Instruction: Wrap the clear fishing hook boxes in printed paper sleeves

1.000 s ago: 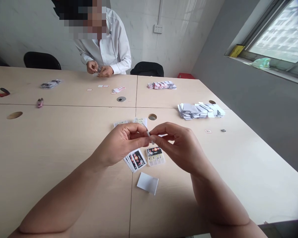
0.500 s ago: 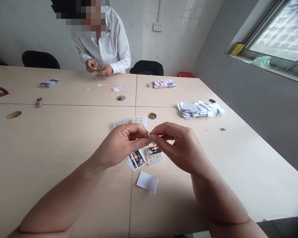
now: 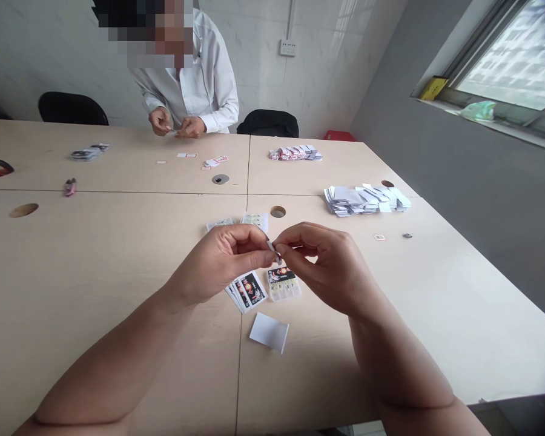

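Strip (image 3: 269,244) at frame centre, less covered than half a second ago, pinched by left hand (image 3: 220,263) and right hand (image 3: 320,257), so handling presumably continues; just below, a clear box (image 3: 285,295) holds small pieces (image 3: 282,286) beside a black label (image 3: 281,275); two boxes (image 3: 256,219) above, partly hidden.

Sm. narrow wht strip (image 3: 270,245), tilted, upper end leaning L, pinched btwn L hand (image 3: 222,260) & R hand (image 3: 320,260), abv desk (image 3: 177,363).
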Demonstrator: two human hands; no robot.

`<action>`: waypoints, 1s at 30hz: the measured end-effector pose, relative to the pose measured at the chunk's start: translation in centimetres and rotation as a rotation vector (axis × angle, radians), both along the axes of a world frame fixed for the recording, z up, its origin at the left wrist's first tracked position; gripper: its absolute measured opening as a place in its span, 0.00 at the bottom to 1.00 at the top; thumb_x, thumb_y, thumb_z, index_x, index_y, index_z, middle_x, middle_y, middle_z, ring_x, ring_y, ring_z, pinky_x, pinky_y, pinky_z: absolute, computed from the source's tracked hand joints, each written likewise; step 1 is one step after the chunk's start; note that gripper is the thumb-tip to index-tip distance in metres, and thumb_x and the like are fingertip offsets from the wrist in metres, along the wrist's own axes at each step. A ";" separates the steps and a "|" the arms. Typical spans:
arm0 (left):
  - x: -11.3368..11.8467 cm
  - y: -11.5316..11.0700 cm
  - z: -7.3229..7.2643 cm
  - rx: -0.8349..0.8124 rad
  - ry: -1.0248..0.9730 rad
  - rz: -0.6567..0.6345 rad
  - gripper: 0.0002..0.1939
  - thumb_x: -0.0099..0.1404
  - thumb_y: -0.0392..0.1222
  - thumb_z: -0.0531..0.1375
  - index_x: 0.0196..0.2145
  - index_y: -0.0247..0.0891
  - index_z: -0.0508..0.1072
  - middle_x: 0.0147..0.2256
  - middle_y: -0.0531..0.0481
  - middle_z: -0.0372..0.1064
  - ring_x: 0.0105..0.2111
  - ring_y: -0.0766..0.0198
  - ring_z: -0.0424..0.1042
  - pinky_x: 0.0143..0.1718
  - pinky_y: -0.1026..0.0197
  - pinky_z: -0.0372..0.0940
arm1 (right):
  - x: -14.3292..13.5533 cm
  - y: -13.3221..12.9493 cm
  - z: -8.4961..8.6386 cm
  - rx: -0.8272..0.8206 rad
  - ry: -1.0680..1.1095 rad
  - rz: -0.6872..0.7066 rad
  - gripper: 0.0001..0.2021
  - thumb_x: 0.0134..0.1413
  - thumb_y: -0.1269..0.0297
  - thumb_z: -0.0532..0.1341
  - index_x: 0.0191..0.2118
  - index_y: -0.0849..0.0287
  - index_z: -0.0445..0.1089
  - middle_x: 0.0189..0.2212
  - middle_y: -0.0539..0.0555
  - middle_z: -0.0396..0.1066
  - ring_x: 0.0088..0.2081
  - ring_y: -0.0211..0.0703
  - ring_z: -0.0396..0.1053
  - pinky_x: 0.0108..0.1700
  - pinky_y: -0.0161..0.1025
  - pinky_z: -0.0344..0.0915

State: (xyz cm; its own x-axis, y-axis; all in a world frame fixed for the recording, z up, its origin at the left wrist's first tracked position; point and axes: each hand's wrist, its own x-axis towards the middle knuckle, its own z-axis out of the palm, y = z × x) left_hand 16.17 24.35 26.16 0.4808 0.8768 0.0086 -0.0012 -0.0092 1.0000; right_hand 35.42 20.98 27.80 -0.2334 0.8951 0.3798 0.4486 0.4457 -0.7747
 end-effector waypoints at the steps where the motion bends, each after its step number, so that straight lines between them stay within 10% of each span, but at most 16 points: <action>1: 0.0 0.0 0.0 0.002 0.001 0.003 0.05 0.57 0.37 0.72 0.29 0.39 0.79 0.28 0.54 0.73 0.32 0.66 0.72 0.36 0.65 0.67 | 0.0 0.0 0.0 -0.007 0.008 0.005 0.05 0.58 0.73 0.62 0.33 0.57 0.75 0.30 0.47 0.77 0.31 0.33 0.73 0.33 0.29 0.71; 30: 0.0 -0.3 -0.2 -0.016 -0.056 0.014 0.04 0.61 0.41 0.71 0.30 0.40 0.82 0.29 0.54 0.76 0.33 0.67 0.74 0.36 0.67 0.70 | 0.1 -0.1 0.0 0.006 0.034 -0.002 0.06 0.54 0.75 0.63 0.33 0.58 0.75 0.29 0.47 0.77 0.30 0.32 0.73 0.33 0.29 0.72</action>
State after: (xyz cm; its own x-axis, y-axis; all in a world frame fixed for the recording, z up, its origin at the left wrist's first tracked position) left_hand 16.14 24.02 25.92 0.4678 0.8836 0.0208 -0.0567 0.0065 0.9984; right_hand 35.57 20.84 27.83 -0.2184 0.8934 0.3926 0.4229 0.4492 -0.7870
